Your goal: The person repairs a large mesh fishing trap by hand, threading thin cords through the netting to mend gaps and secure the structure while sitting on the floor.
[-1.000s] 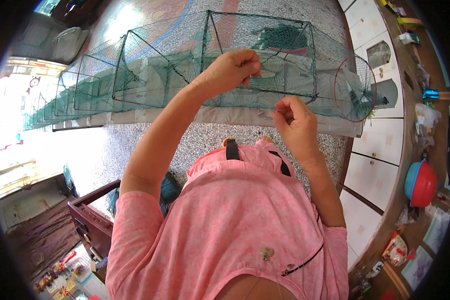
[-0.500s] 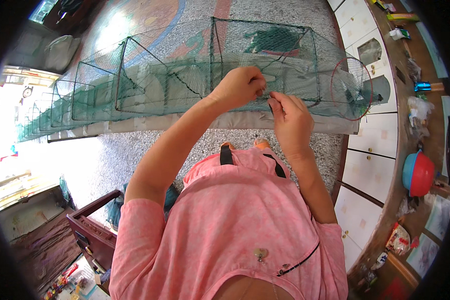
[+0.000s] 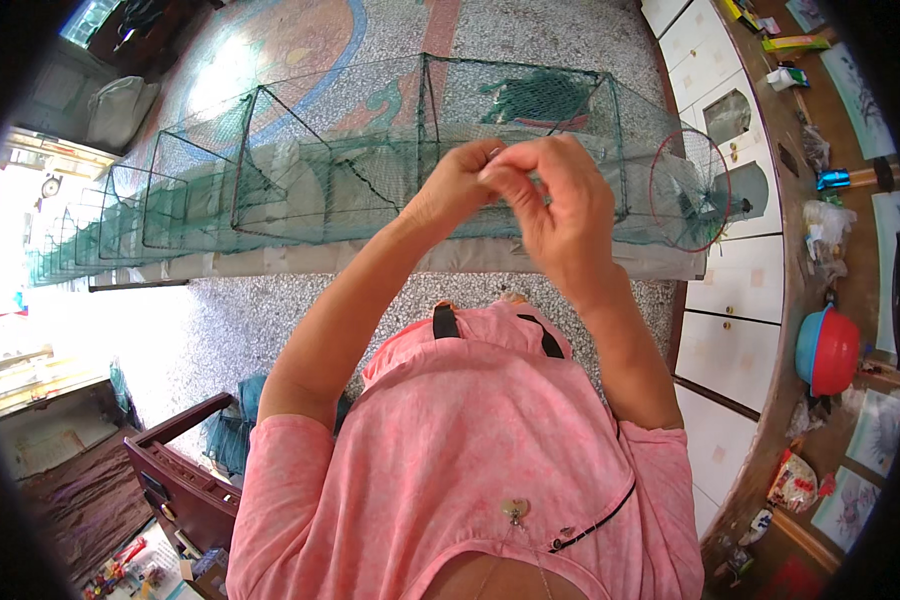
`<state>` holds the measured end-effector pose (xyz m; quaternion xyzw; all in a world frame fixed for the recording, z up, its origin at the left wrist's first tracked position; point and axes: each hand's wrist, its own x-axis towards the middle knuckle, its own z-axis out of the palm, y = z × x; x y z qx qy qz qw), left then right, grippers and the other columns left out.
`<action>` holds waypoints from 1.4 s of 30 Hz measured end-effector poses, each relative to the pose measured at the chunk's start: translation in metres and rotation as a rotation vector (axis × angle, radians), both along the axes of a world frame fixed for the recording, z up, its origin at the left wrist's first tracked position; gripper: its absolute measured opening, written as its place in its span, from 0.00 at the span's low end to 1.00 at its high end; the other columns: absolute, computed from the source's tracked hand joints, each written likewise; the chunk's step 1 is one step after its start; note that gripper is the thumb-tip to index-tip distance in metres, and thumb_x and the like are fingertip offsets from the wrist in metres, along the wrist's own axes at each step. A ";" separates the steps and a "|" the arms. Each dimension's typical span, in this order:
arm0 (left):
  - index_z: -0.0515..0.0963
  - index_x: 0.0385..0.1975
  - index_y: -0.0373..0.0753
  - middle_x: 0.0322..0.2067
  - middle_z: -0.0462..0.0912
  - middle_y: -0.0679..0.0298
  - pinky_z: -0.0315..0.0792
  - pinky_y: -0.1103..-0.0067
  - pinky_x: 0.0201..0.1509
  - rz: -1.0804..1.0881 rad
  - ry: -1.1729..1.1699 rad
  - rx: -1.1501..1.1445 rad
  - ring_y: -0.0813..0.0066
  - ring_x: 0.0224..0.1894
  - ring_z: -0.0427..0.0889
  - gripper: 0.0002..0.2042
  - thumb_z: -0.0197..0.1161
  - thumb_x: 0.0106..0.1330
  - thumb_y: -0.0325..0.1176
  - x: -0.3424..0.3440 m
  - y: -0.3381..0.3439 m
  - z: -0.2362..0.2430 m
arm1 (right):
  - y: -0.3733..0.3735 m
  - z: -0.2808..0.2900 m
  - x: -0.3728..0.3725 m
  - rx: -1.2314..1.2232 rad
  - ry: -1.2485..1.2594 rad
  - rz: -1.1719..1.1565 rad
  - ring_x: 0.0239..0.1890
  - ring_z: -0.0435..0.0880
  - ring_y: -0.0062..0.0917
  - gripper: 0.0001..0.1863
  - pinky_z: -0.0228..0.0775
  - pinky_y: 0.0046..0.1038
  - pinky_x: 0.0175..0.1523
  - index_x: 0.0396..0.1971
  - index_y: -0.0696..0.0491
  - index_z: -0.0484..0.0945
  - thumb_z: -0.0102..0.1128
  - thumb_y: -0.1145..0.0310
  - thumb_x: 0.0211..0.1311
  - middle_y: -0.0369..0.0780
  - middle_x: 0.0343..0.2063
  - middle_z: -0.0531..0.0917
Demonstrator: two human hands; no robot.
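My left hand and my right hand meet in front of a long green net trap with dark rectangular frames. Fingers of both hands are pinched together at something thin and small, too small to make out; the right hand partly covers the left one's fingertips. At the trap's right end is a red ring with gathered netting. The trap stretches leftward over a long grey covered surface.
White cabinets line the right side, their brown top holding red and blue basins, bags and small items. A dark wooden piece of furniture and bundled netting are at lower left. More netting lies behind the trap.
My right hand has moved up and left to meet my left hand, its thumb and fingers closing. My left hand dipped, then shifted slightly left.
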<state>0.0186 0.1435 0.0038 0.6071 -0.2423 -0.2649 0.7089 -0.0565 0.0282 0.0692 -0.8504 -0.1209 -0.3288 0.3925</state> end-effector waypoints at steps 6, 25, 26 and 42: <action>0.77 0.34 0.36 0.34 0.74 0.63 0.69 0.74 0.47 -0.231 -0.225 0.067 0.70 0.40 0.73 0.14 0.66 0.52 0.38 -0.017 0.010 0.016 | 0.001 0.034 -0.026 -0.173 -0.079 0.195 0.26 0.74 0.32 0.05 0.68 0.28 0.31 0.28 0.52 0.75 0.62 0.71 0.52 0.36 0.24 0.75; 0.77 0.37 0.35 0.35 0.74 0.66 0.65 0.80 0.45 -0.324 -0.209 0.223 0.77 0.39 0.71 0.07 0.58 0.61 0.28 -0.008 0.006 0.015 | -0.063 -0.030 -0.054 0.491 0.733 0.210 0.15 0.68 0.22 0.14 0.58 0.25 0.21 0.18 0.57 0.69 0.60 0.68 0.58 0.39 0.12 0.71; 0.76 0.39 0.35 0.36 0.74 0.66 0.66 0.81 0.46 -0.301 -0.125 0.176 0.77 0.40 0.71 0.07 0.57 0.62 0.27 -0.010 0.006 0.015 | -0.068 -0.033 -0.059 0.435 0.687 0.208 0.15 0.68 0.23 0.14 0.58 0.25 0.21 0.18 0.57 0.69 0.61 0.68 0.57 0.39 0.12 0.71; 0.75 0.40 0.36 0.34 0.78 0.66 0.72 0.81 0.40 -0.407 -0.552 0.422 0.80 0.31 0.76 0.11 0.53 0.66 0.35 0.168 -0.114 0.083 | -0.084 -0.108 -0.124 0.786 0.734 0.134 0.17 0.68 0.18 0.09 0.59 0.22 0.23 0.19 0.57 0.72 0.62 0.73 0.53 0.36 0.15 0.71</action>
